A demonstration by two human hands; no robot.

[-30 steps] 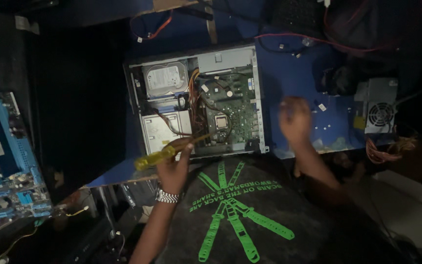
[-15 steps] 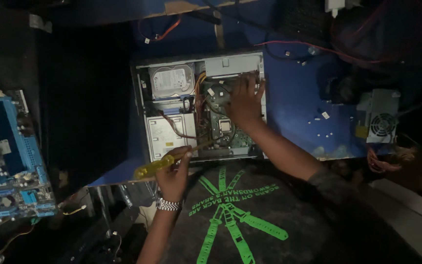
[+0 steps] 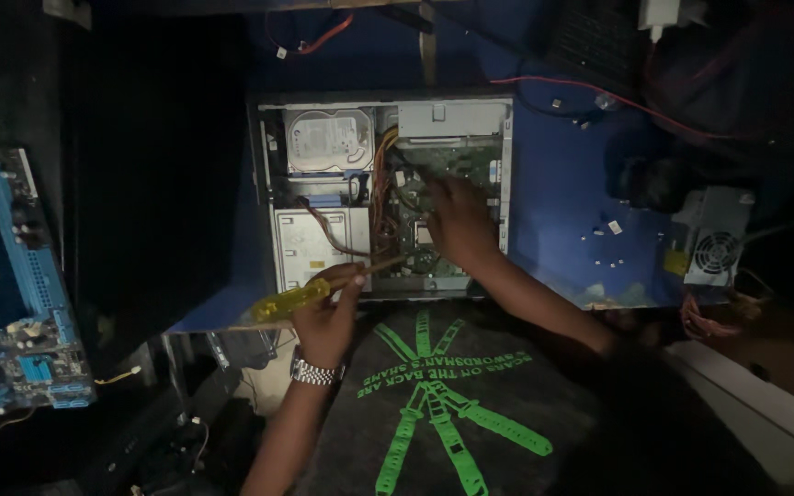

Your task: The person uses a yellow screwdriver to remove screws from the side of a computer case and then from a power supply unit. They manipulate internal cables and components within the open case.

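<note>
An open computer case (image 3: 388, 188) lies on its side on a blue bench (image 3: 562, 193), its inside facing up. The left hand (image 3: 328, 308) is closed around the yellow handle of a screwdriver (image 3: 310, 296) at the case's 6 o'clock edge; the shaft runs toward 2 o'clock and its tip sits over the green motherboard (image 3: 457, 165), just beside the right hand. The right hand (image 3: 457, 225) reaches into the case and rests on the motherboard with fingers curled down among the parts; whether it grips anything I cannot tell. A metal wristwatch (image 3: 314, 371) sits on the left wrist. Inside the case, a silver hard drive (image 3: 328, 140) lies at 10 o'clock, a pale drive bay (image 3: 310, 243) at 8 o'clock, and a bundle of orange and red cables (image 3: 380, 197) runs between them and the motherboard. At the bench's 3 o'clock end stands a grey power supply (image 3: 714, 243) with a round fan grille, well apart from the case, with small screws (image 3: 610, 243) scattered between. A separate blue circuit board (image 3: 11, 294) lies far off at 9 o'clock
</note>
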